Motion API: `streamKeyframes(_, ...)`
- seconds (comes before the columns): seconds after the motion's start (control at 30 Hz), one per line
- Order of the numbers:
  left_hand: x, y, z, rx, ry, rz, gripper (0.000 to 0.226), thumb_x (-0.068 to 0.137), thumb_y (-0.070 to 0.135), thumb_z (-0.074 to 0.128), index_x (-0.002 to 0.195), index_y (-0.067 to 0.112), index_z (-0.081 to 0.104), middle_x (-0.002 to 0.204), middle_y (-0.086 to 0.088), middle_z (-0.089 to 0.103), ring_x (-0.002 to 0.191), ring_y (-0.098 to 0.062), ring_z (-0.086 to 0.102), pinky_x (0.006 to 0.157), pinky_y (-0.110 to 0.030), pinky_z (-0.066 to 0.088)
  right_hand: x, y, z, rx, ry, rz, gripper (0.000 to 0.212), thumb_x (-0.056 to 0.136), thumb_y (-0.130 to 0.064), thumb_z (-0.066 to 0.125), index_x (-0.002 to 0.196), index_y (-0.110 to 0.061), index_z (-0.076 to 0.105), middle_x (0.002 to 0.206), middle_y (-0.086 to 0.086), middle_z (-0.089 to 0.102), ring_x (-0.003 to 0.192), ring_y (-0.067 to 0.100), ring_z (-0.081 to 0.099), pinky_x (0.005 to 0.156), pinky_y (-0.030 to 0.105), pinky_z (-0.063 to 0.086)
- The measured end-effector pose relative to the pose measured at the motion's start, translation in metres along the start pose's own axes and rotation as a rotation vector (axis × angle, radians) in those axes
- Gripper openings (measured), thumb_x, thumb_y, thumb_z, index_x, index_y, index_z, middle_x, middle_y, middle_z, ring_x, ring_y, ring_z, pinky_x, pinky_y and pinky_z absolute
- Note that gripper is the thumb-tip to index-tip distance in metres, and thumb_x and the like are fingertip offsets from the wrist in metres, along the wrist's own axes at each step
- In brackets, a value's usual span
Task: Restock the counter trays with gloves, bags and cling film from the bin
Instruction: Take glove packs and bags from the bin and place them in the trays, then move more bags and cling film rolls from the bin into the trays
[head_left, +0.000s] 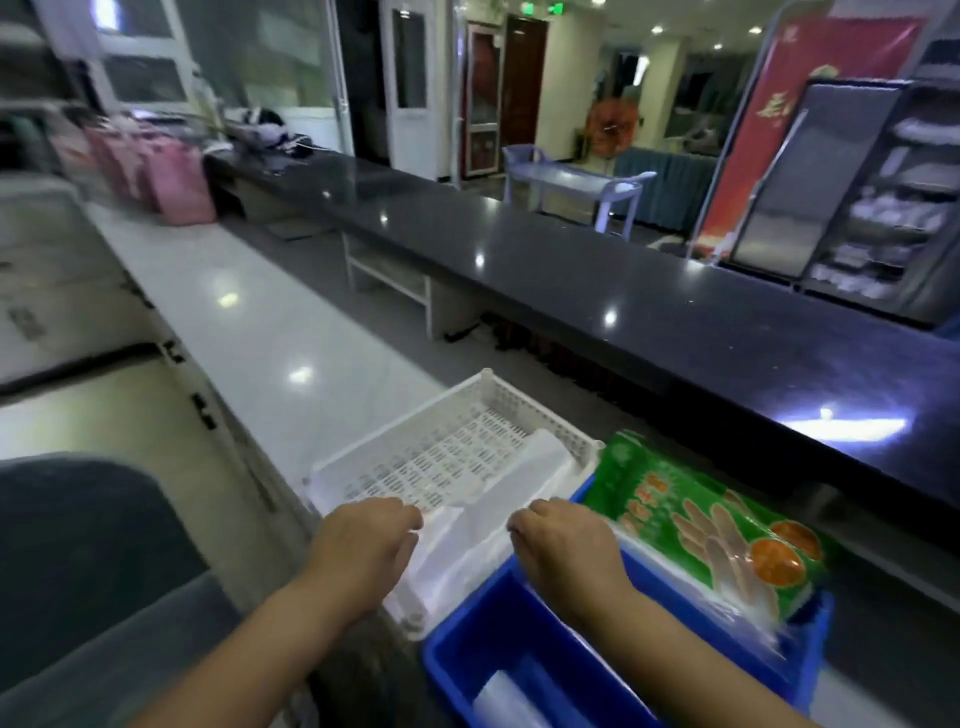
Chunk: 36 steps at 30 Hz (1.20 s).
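A white perforated tray (457, 415) sits on the white counter, and a stack of clear plastic bags (467, 540) lies across its near part. My left hand (363, 545) grips the left edge of that stack. On the stack's right edge my right hand (566, 551) is closed, above the blue bin (467, 649). A green pack of disposable gloves (701, 525) rests on the bin's far rim. More clear plastic (509, 701) lies inside the bin.
The white counter (249, 322) runs away to the left, with pink bags (171, 171) at its far end. A raised dark counter (623, 291) runs along the right. A grey rounded object (78, 545), blurred, is at the lower left.
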<state>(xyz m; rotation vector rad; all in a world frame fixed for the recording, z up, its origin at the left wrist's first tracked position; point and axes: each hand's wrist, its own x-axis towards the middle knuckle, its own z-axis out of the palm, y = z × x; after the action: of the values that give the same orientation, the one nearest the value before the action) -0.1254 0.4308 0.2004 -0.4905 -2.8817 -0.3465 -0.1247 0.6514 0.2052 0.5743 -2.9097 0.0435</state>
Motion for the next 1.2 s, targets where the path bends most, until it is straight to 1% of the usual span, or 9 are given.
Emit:
streamKeyframes(0.1,-0.037,-0.043,-0.018,0.068,0.038,-0.073,0.018,0.058,0.016,0.084,0.067,0.019,0.069,0.061,0.001,0.068,0.054,-0.021,0.065,0.044,-0.023,0.048,0.023,-0.047,0.002,0.057,0.040,-0.140,0.008,0.071,-0.013,0.065,0.064,-0.016,0.064,0.059,0.002,0.063,0.053,0.024,0.058,0.044,0.030,0.045)
streamKeyframes(0.23,-0.093,-0.101,-0.031,0.087,0.085,-0.216,0.004,0.065,0.017,0.068,0.063,0.016,0.065,0.057,-0.003,0.065,0.050,-0.025,0.062,0.040,-0.028,0.048,0.048,-0.108,0.010,0.111,0.017,-0.262,0.022,0.082,-0.018,0.044,0.077,-0.016,0.065,0.073,0.003,0.066,0.068,0.026,0.060,0.057,0.034,0.049)
streamKeyframes(0.37,-0.155,-0.167,-0.047,0.145,0.044,-0.401,0.021,0.055,0.014,0.085,0.059,0.019,0.066,0.053,0.002,0.063,0.047,-0.021,0.061,0.038,-0.025,0.043,0.074,-0.180,0.018,0.129,-0.034,-0.363,0.011,0.071,-0.020,0.060,0.060,-0.016,0.058,0.060,0.005,0.062,0.054,0.027,0.057,0.046,0.036,0.047)
streamKeyframes(0.53,-0.242,-0.256,-0.058,0.093,-0.024,-0.623,0.009,0.067,0.014,0.077,0.067,0.018,0.068,0.065,-0.003,0.068,0.062,-0.026,0.066,0.049,-0.029,0.049,0.089,-0.294,0.043,0.218,-0.100,-0.416,0.022,0.069,-0.017,0.070,0.055,-0.015,0.052,0.053,0.005,0.058,0.047,0.027,0.056,0.039,0.029,0.033)
streamKeyframes(0.63,-0.286,-0.303,-0.047,0.033,-0.089,-0.732,0.011,0.083,0.024,0.058,0.083,0.021,0.069,0.088,-0.002,0.071,0.083,-0.026,0.065,0.063,-0.031,0.047,0.091,-0.346,0.076,0.213,-0.144,-0.433,0.021,0.071,-0.017,0.071,0.056,-0.017,0.057,0.053,0.002,0.059,0.044,0.022,0.054,0.039,0.026,0.028)
streamKeyframes(0.73,-0.314,-0.334,-0.033,0.022,-0.127,-0.754,0.018,0.087,0.027,0.051,0.091,0.025,0.068,0.096,0.002,0.069,0.089,-0.022,0.063,0.065,-0.029,0.045,0.086,-0.370,0.107,0.191,-0.247,-0.390,0.016,0.087,-0.024,0.053,0.076,-0.016,0.062,0.073,0.005,0.067,0.065,0.026,0.063,0.053,0.033,0.041)
streamKeyframes(0.83,-0.341,-0.356,-0.018,-0.025,-0.185,-0.786,0.021,0.089,0.029,0.046,0.096,0.027,0.066,0.101,0.005,0.066,0.090,-0.018,0.061,0.068,-0.027,0.048,0.078,-0.385,0.130,0.170,-0.404,-0.265,0.025,0.094,-0.031,0.041,0.089,-0.016,0.061,0.079,0.005,0.066,0.075,0.028,0.061,0.057,0.033,0.036)
streamKeyframes(1.03,-0.376,-0.372,0.008,-0.110,-0.224,-0.855,0.023,0.091,0.026,0.045,0.097,0.024,0.067,0.099,0.004,0.065,0.088,-0.016,0.060,0.066,-0.028,0.045,0.070,-0.392,0.176,0.138,-0.602,-0.181,0.019,0.094,-0.028,0.043,0.076,-0.022,0.044,0.077,0.008,0.056,0.070,0.026,0.052,0.056,0.029,0.029)
streamKeyframes(1.2,-0.391,-0.375,0.035,-0.147,-0.314,-0.907,0.023,0.091,0.026,0.046,0.098,0.022,0.067,0.097,0.001,0.066,0.088,-0.018,0.061,0.068,-0.030,0.049,0.076,-0.411,0.243,0.176,-0.801,-0.186,0.022,0.092,-0.023,0.047,0.074,-0.022,0.059,0.098,0.010,0.069,0.087,0.026,0.063,0.059,0.028,0.036)
